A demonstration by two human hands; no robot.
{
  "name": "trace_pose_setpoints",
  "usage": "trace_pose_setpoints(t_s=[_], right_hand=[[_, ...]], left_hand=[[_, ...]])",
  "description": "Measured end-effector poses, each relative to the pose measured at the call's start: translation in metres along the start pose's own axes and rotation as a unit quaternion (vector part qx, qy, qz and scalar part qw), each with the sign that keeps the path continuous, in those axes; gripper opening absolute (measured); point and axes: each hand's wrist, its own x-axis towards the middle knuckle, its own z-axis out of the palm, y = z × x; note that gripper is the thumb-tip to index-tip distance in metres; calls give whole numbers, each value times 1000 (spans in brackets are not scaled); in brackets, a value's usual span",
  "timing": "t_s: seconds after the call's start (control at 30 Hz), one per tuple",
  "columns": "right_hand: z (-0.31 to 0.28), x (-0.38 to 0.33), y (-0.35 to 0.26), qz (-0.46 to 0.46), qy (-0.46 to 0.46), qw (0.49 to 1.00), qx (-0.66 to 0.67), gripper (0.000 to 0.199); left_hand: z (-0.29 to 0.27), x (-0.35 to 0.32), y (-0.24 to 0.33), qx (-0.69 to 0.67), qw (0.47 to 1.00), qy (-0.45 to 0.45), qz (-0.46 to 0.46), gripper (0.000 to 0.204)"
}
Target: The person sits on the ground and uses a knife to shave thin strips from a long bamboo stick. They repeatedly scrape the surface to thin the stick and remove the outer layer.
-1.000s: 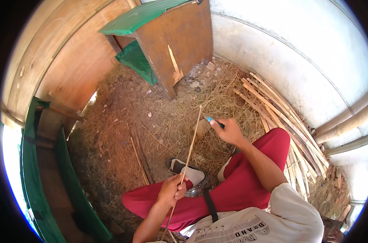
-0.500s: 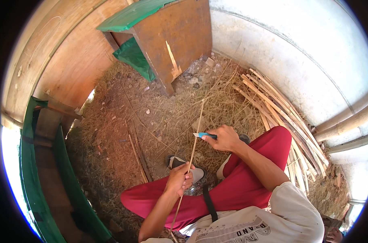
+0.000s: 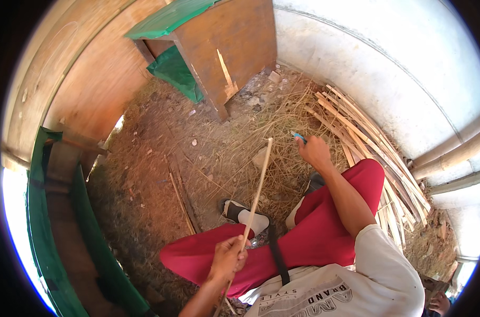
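A long thin wooden strip, likely bamboo (image 3: 259, 187), slants up and away from my lap. My left hand (image 3: 229, 257) is closed round its lower part, above my red-clad left leg. The strip's far end stands over the dry grass. My right hand (image 3: 315, 151) grips a blue utility knife (image 3: 299, 137), most of its handle hidden by the fingers. The knife is to the right of the strip's far end, apart from it.
Many split strips (image 3: 364, 145) lie piled at the right beside a pale wall (image 3: 377, 58). A wooden cabinet with a green top (image 3: 227, 53) stands ahead. Green-edged shelving (image 3: 49, 222) is at the left. Two sticks (image 3: 181, 198) lie on the ground. Another person's hand (image 3: 439, 304) shows at lower right.
My right hand has moved away and to the right with the knife, off the strip. My left hand has drawn slightly nearer to me, with the strip still in it.
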Motion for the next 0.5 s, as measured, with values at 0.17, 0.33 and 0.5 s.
trace_pose_setpoints(t_s=[0.17, 0.33, 0.5], right_hand=[[-13, -16, -23, -35, 14, 990, 133, 50], [-29, -20, -29, -18, 51, 906, 420, 46], [-43, -20, -28, 34, 8, 846, 531, 44]], left_hand=[[0, 8, 17, 87, 986, 95, 106, 32], [5, 36, 39, 284, 884, 147, 340, 30], [14, 54, 69, 434, 729, 255, 463, 18]])
